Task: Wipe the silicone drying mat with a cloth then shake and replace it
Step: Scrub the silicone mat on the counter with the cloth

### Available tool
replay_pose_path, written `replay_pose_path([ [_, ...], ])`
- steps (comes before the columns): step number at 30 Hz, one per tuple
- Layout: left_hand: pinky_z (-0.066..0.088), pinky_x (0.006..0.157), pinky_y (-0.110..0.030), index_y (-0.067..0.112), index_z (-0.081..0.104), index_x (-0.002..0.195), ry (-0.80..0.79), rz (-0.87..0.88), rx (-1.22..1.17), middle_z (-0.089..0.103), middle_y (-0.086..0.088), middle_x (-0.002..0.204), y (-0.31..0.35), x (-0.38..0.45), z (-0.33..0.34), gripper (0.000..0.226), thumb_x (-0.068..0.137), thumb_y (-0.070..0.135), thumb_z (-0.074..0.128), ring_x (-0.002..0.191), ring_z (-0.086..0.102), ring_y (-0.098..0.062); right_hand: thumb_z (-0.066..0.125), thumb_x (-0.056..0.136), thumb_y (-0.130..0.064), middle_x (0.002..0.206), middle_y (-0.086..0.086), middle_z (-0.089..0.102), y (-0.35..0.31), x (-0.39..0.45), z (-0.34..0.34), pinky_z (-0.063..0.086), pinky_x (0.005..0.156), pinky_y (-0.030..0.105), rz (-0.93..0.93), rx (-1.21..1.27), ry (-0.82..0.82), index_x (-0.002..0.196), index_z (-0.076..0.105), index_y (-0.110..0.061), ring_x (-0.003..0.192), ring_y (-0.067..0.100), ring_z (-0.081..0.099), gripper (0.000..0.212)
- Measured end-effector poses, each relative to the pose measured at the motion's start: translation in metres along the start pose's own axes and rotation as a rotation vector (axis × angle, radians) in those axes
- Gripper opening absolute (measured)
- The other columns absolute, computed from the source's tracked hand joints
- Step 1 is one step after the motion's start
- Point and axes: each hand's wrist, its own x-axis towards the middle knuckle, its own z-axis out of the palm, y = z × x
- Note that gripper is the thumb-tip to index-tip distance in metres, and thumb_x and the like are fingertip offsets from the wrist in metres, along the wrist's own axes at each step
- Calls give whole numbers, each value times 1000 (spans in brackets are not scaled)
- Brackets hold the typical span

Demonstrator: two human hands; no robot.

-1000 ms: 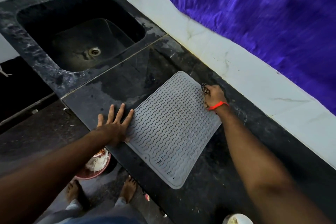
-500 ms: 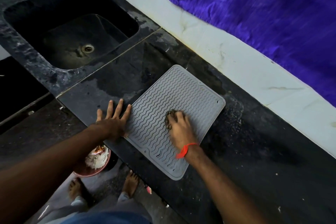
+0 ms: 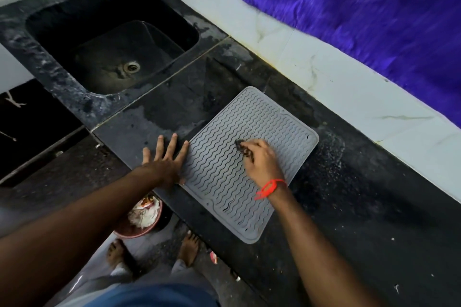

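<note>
While lying flat on the dark counter (image 3: 349, 207) beside the sink (image 3: 62, 77), pinned at its left edge by the spread left hand (image 3: 166, 164) and rubbed mid-surface by the right hand (image 3: 262, 161) pinching what seems a small dark cloth (image 3: 243, 148), looks light, floppy and grippy, this grey mat (image 3: 224, 182), so best lifted by two corners.

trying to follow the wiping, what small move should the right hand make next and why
Probably drag the cloth toward the mat's near end: the right hand holds it mid-mat, that end lies uncovered, and the left hand lies flat at the mat's edge.
</note>
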Motion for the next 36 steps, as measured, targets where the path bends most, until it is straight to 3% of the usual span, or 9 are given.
replay_pose_path([
  [3,0,113,-68,30,-29,149,-2,-2,3,-40,-9,154,-1,1,2,102,93,53,53,142,-31,-41,54,91,-9,133,8,45,-1,11,18,37,110,38,-12,-123,-25,134,56,-13,124,28,43,43],
  [8,-2,112,-68,32,-29,149,-9,-3,-14,-41,-7,154,-1,1,0,102,93,53,53,142,-33,-40,53,89,-12,138,11,38,-35,-58,65,43,105,44,-139,-223,-40,135,51,-11,124,33,40,46],
  [12,-1,113,-69,32,-28,150,-6,-7,-16,-41,-7,154,-2,1,2,100,94,50,53,142,-32,-40,46,86,-21,121,5,47,-55,-103,74,48,96,37,-285,-90,-160,113,64,-15,111,28,50,33],
  [15,1,112,-69,32,-28,150,0,-13,-9,-40,-8,154,-3,2,5,103,92,53,55,143,-31,-41,53,84,-23,102,-4,59,-42,-72,43,50,84,30,-180,109,-337,103,72,-21,94,14,56,27],
  [18,3,112,-69,33,-28,149,14,-16,-3,-39,-8,155,-1,4,5,103,91,54,54,143,-30,-41,59,87,-15,94,-8,60,-8,3,-5,45,68,20,-55,176,-114,100,73,-20,78,3,53,20],
  [21,0,111,-69,33,-31,148,1,-21,-16,-42,-8,153,-1,5,4,104,91,52,55,141,-33,-41,55,92,-11,120,1,55,27,81,-42,49,92,29,52,89,80,123,64,-17,106,17,54,33],
  [23,0,111,-70,33,-31,147,6,-25,-12,-42,-8,153,-2,5,4,104,92,51,55,141,-34,-40,50,94,-10,130,15,50,49,122,-52,38,110,37,138,3,87,132,58,-13,121,30,50,39],
  [29,1,112,-69,34,-30,148,16,-31,-9,-41,-7,154,0,4,5,101,94,50,53,142,-32,-40,44,95,-8,143,18,36,61,153,-39,37,109,46,184,-202,4,139,49,-11,125,41,38,45],
  [36,3,113,-68,33,-28,150,8,-30,23,-39,-8,155,0,5,1,101,92,58,51,143,-30,-40,44,95,-10,144,16,33,35,116,-14,33,113,48,48,-336,-60,136,51,-9,129,40,36,41],
])
